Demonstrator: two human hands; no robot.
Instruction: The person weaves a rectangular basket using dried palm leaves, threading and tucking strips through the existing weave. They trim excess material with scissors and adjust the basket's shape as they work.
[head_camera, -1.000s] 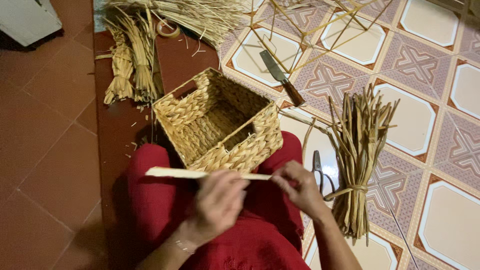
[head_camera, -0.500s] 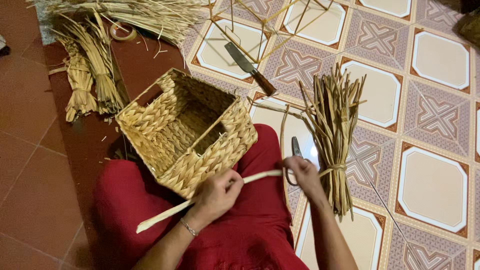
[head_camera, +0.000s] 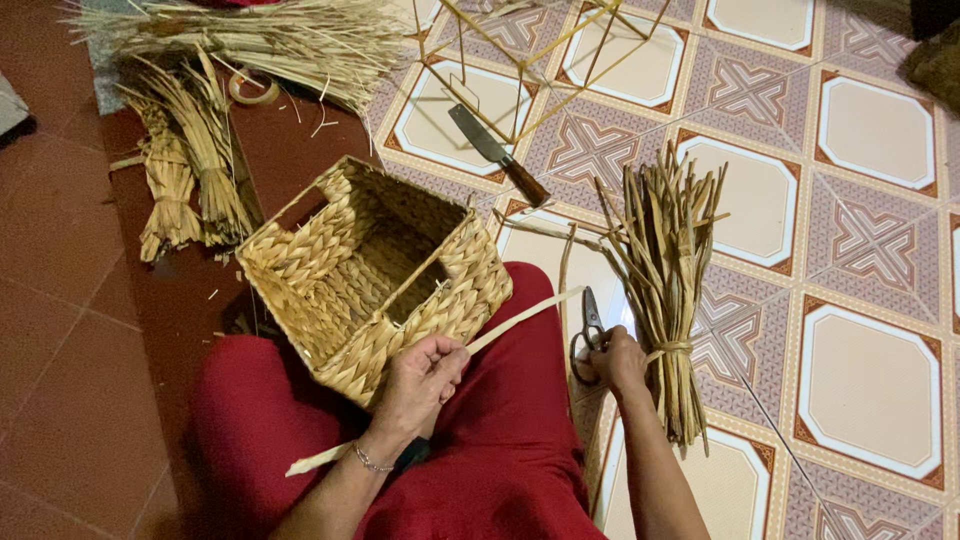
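Note:
A square woven straw basket (head_camera: 370, 270) rests on my lap, tilted toward the left, on red trousers. My left hand (head_camera: 420, 378) grips a long pale flat strip (head_camera: 515, 318) against the basket's near corner; the strip runs from lower left to upper right. My right hand (head_camera: 612, 358) lies on the tiled floor, fingers on the handles of dark scissors (head_camera: 590, 318). A tied bundle of dry reed stalks (head_camera: 670, 270) lies just right of that hand.
A knife (head_camera: 497, 153) with a brown handle lies on the tiles beyond the basket. A thin stick frame (head_camera: 530, 60) stands behind it. Loose straw bundles (head_camera: 190, 170) and a tape roll (head_camera: 252, 86) lie at upper left.
My right hand let go of the strip and moved right to the scissors on the floor. The left hand kept the strip, which now slants across the lap.

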